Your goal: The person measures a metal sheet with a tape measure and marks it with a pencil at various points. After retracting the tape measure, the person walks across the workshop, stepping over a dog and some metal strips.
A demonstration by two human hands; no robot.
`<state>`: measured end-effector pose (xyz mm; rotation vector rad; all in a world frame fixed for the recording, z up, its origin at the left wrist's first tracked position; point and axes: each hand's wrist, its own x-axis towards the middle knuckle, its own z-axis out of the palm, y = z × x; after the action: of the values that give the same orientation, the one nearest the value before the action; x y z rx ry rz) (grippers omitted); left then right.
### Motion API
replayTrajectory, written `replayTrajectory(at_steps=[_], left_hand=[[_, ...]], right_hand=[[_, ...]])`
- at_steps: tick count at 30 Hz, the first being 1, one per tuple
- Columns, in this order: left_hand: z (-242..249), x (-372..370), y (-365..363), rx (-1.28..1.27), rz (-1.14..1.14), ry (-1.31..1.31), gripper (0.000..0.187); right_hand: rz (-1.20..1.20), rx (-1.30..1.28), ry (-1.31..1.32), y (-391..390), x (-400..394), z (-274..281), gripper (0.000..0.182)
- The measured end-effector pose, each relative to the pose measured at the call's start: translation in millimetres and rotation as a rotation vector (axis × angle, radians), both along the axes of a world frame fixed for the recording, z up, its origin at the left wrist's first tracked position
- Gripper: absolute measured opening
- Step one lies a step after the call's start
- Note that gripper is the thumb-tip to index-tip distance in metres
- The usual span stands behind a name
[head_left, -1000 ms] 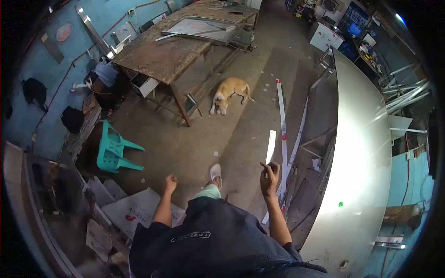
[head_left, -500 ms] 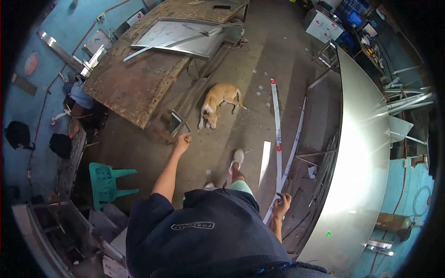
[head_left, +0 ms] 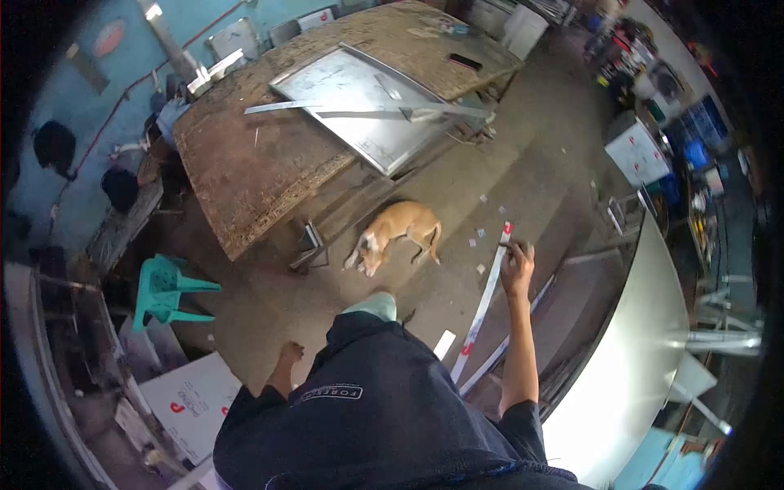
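Note:
My right hand [head_left: 518, 265] is raised in front of me at the right, its fingers curled round something small and dark that I cannot make out. Just left of it, a long white strip with red marks [head_left: 487, 298] lies on the floor. My left hand [head_left: 290, 353] hangs low beside my dark shirt [head_left: 367, 416]; its fingers are blurred and partly turned away, so its hold is unclear. A tan and white dog [head_left: 404, 224] lies curled on the floor ahead.
A worn wooden table [head_left: 253, 175] bears a metal-framed panel [head_left: 367, 106] and a dark phone-like object [head_left: 465, 61]. At the left is a green plastic stool [head_left: 163, 290]. A large shiny sheet [head_left: 629, 351] stands at the right; a white board [head_left: 192, 404] is at lower left.
My right hand has moved forward and up from beside my body. My left hand has dropped back towards my side. The view has shifted, and my shoe is no longer visible.

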<state>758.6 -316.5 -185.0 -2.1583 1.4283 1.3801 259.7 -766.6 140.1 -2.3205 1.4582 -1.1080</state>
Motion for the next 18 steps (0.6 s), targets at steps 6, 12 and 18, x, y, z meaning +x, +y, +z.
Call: replayTrajectory(at_steps=[6, 12, 18], left_hand=[[-20.1, -75.1, -21.0, -0.172, -0.192, -0.230, 0.027], [-21.5, -133.4, -171.6, -0.574, 0.885, 0.077, 0.025], [-5.4, -168.4, -211.8, -0.804, 1.758, 0.563, 0.033]], right_hand=[[0.282, 0.052, 0.081, -179.6, 100.5, 9.2, 0.031], [0.627, 0.216, 0.234, -314.6, 177.9, -31.1, 0.031], [0.552, 0.292, 0.607, -391.8, 239.9, -30.2, 0.047]])
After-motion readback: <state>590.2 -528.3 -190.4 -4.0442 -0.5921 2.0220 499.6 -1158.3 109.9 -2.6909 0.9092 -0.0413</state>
